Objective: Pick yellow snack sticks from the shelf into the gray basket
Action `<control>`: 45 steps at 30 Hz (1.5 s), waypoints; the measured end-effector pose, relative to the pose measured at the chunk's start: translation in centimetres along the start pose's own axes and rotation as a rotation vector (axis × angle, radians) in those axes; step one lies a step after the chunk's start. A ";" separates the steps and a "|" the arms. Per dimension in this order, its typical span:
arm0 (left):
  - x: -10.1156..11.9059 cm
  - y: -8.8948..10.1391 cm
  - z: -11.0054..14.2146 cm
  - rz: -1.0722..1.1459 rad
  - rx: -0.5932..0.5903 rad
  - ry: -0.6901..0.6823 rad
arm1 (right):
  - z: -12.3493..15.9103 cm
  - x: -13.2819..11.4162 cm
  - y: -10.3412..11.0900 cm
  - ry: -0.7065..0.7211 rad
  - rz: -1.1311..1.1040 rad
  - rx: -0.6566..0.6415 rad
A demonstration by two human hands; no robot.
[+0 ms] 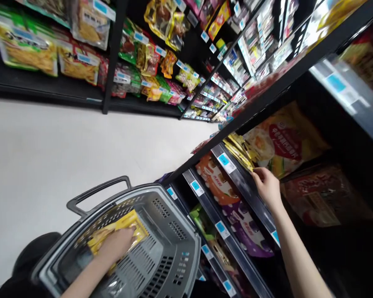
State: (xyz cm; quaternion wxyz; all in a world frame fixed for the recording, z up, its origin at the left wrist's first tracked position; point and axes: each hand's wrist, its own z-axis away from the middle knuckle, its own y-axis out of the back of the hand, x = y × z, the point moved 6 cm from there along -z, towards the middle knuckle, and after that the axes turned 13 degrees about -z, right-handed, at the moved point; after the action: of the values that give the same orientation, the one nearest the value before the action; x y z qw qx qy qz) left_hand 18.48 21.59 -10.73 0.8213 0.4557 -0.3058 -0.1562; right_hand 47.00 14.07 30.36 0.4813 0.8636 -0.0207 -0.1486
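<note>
Left hand [116, 244] on yellow pack [139, 225] in basket [182, 215], near left; cannot tell if gripping. Right hand [266, 186] pinches yellow sachets [240, 151] on right shelf [251, 196].

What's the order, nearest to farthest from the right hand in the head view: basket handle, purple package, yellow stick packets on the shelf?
1. Yellow stick packets: on the shelf, touching the right hand.
2. Purple package: one shelf below that hand.
3. Basket handle: well to the left, over the pale floor.
</note>
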 end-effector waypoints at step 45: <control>11.7 -6.5 4.0 1.218 -0.781 -0.369 | 34.0 -0.5 -30.2 -1.110 -1.456 -0.343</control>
State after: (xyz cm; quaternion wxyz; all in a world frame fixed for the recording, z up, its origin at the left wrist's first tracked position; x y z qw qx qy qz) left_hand 25.05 9.23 -10.42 0.7998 -0.1527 -0.5594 0.1551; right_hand 33.92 2.31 -11.60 0.3118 0.3862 0.3209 -0.8066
